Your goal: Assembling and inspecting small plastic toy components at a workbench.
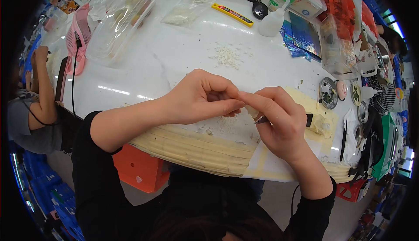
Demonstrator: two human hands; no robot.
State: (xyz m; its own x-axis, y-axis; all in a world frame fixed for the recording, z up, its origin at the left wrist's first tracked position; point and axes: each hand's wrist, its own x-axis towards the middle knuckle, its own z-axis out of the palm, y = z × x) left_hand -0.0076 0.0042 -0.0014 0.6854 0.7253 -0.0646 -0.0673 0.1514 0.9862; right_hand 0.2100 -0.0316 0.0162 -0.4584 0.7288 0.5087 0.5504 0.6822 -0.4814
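My left hand (203, 99) is closed, its thumb and fingers pinched together over the near part of the table; whatever they grip is mostly hidden. Its fingertips meet those of my right hand (281, 121), which is also closed. A small pale piece (252, 111) shows just under the right index finger. Beside it, a slim metal tool (261, 119) pokes out from the right hand's grip; its kind cannot be made out. White crumbs (228, 56) lie scattered beyond the hands, and more are partly covered below them.
Masking tape pads the table's near edge (192, 151). A yellow cutter knife (232, 14), car key (259, 9) and white squeeze bottle (272, 22) lie farther back. Round metal tins (327, 93) stand right. A clear plastic box (120, 27) sits left, near another person's arm (42, 84).
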